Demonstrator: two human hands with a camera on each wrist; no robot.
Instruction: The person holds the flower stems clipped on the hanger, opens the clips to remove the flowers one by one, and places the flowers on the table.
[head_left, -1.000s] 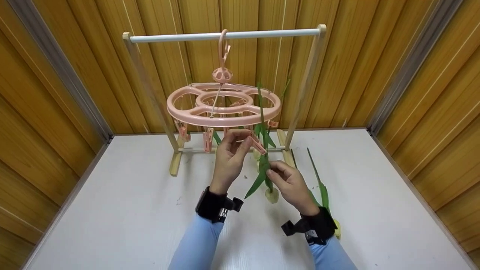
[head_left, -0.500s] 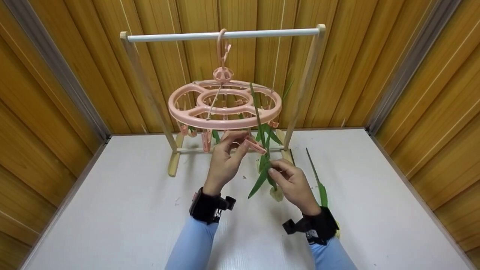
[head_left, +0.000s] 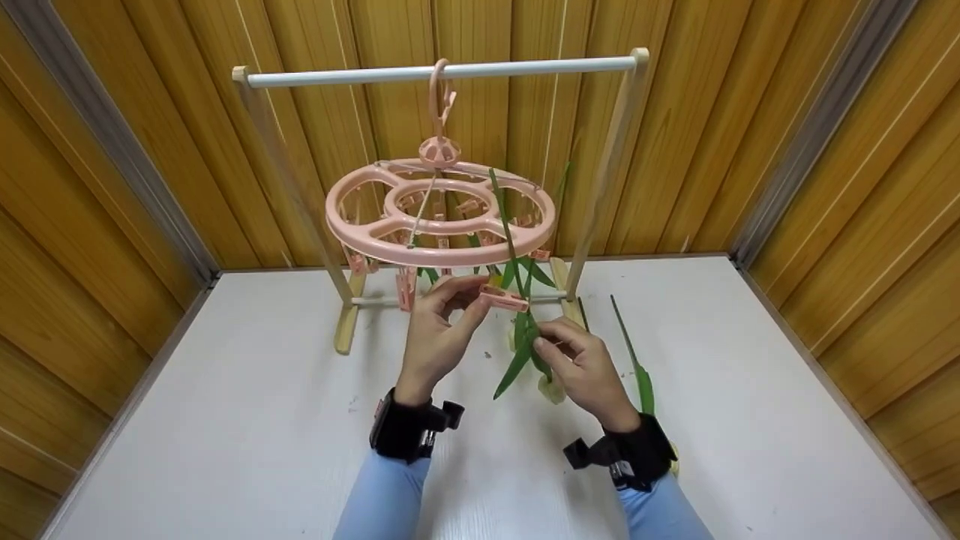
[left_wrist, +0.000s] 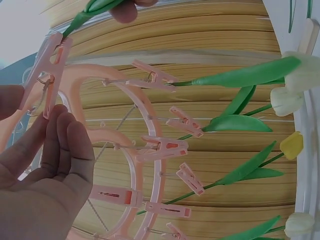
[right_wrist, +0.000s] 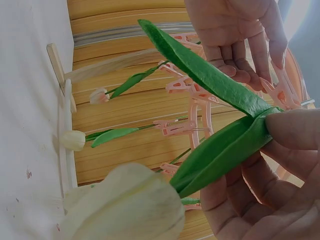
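Head view showed the left hand (head_left: 435, 330) pinching a pink clip (head_left: 504, 298) below the hanger (head_left: 440, 214) while the right hand (head_left: 581, 367) pinched the tulip stem (head_left: 525, 330) beside it; a misaligned stem could slip free.

The head camera looked forward and down from above, taking in the whole white table (head_left: 225, 420) to its far edge. Each wrist camera sat very close, aimed upward. All three shared the pink clip hanger (head_left: 442, 217) (left_wrist: 150, 150) (right_wrist: 200, 125).
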